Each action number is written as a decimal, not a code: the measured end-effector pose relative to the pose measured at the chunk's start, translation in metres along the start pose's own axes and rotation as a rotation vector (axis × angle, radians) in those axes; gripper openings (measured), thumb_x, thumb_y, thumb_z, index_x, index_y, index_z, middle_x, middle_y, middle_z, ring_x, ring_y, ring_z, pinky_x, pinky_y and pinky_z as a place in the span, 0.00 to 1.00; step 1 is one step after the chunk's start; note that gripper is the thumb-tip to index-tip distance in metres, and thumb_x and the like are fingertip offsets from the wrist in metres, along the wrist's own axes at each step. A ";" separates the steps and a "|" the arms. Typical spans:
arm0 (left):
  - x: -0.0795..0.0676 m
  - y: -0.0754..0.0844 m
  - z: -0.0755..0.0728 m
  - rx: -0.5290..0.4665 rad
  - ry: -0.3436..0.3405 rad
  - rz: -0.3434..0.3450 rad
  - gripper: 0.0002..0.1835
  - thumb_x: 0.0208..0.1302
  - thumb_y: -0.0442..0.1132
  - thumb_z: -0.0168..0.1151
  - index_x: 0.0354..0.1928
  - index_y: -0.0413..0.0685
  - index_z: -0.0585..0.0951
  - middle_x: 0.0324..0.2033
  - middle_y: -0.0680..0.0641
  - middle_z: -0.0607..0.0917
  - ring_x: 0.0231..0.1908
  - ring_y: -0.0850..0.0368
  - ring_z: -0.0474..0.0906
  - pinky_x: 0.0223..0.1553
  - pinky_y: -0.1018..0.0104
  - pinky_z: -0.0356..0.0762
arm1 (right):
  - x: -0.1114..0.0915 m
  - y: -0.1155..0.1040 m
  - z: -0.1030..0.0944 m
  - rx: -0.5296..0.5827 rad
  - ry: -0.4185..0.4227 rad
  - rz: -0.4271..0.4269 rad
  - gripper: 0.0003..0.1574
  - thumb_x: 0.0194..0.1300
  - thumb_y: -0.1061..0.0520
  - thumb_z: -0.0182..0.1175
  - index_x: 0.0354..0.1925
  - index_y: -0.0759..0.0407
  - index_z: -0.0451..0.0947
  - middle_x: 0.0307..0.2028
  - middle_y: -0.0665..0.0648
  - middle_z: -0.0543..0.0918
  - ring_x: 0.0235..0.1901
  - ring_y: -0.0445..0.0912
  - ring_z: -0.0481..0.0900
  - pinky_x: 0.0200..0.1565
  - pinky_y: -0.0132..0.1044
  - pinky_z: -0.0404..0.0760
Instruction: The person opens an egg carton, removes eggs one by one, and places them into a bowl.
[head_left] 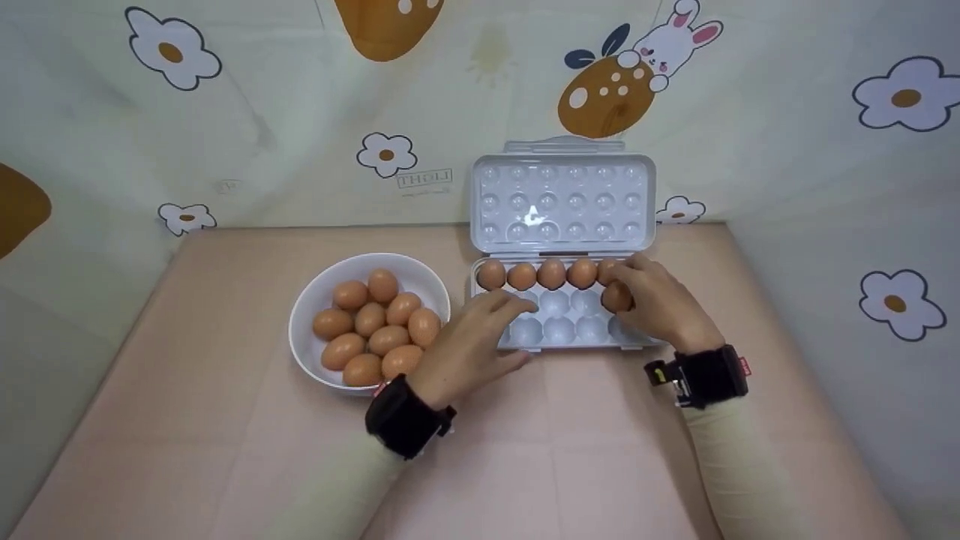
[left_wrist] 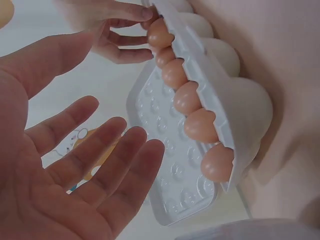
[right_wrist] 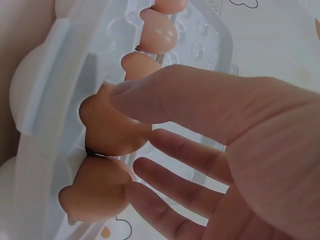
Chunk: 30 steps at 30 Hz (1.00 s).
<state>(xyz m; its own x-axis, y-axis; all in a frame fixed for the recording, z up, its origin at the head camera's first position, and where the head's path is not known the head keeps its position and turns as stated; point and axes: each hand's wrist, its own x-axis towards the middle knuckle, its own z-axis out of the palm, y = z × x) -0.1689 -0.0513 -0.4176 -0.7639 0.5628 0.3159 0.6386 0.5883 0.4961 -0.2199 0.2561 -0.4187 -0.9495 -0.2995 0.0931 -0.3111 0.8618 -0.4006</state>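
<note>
My right hand (head_left: 664, 300) is at the right part of the white egg tray (head_left: 555, 346), its thumb and fingers about a brown egg (head_left: 617, 298) in front of the back row. In the right wrist view the thumb overlaps this egg (right_wrist: 112, 122), with the fingertips on its far side. Another egg (right_wrist: 97, 192) sits beside it there. Brown eggs (head_left: 551, 274) stand along the back row; the right end is hidden by the hand. My left hand (head_left: 469, 341) hovers at the tray's left front, fingers apart and holding nothing, as the left wrist view also shows.
A white bowl (head_left: 300, 352) with several brown eggs (head_left: 370, 320) stands left of the tray, close beside the left hand. The tray's dimpled clear lid (head_left: 562, 202) stands raised at the back, against the patterned cloth wall (head_left: 292, 150). A pink cloth covers the table (head_left: 555, 450).
</note>
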 end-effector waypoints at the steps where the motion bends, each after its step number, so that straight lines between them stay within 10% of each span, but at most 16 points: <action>1: 0.000 0.000 0.001 0.000 -0.007 -0.002 0.30 0.64 0.45 0.79 0.66 0.53 0.80 0.60 0.49 0.81 0.60 0.51 0.77 0.62 0.56 0.79 | 0.000 0.000 0.001 -0.007 0.005 -0.004 0.33 0.52 0.79 0.68 0.55 0.60 0.84 0.48 0.64 0.76 0.47 0.58 0.74 0.48 0.49 0.76; 30: 0.003 -0.010 0.017 -0.011 -0.038 -0.014 0.26 0.66 0.43 0.77 0.64 0.50 0.81 0.57 0.46 0.84 0.56 0.53 0.80 0.59 0.58 0.81 | 0.010 0.006 0.018 -0.026 0.087 -0.120 0.21 0.50 0.83 0.58 0.32 0.61 0.83 0.30 0.59 0.75 0.39 0.54 0.70 0.41 0.44 0.69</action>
<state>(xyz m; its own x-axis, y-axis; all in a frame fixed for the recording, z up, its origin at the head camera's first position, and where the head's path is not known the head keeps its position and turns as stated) -0.1764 -0.0454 -0.4353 -0.7682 0.5767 0.2780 0.6269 0.5897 0.5091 -0.2309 0.2507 -0.4369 -0.9050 -0.3653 0.2181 -0.4224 0.8326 -0.3583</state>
